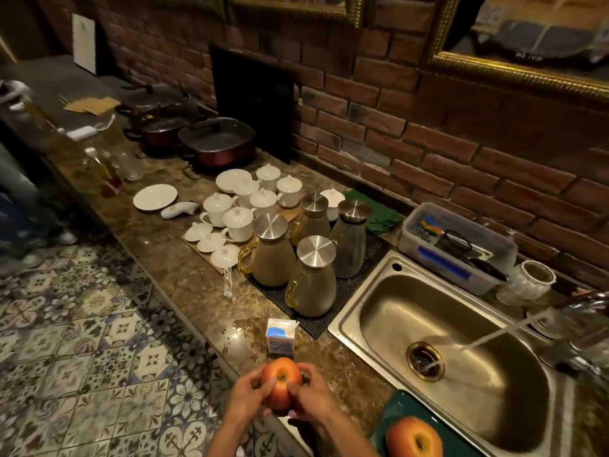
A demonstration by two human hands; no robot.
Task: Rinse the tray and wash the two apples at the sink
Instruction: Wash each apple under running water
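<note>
Over counter edge: left hand (245,395), right hand (311,395) clasp apple (281,384).

Marble counter (184,282) under carton (280,335), jugs (311,278)

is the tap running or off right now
Running. A thin stream of water slants from the tap at the right edge into the sink, landing near the drain.

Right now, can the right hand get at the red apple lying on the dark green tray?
Probably yes, once freed: the right hand shares a grip on another red apple. Nothing covers the red apple on the dark green tray nearby.
</note>
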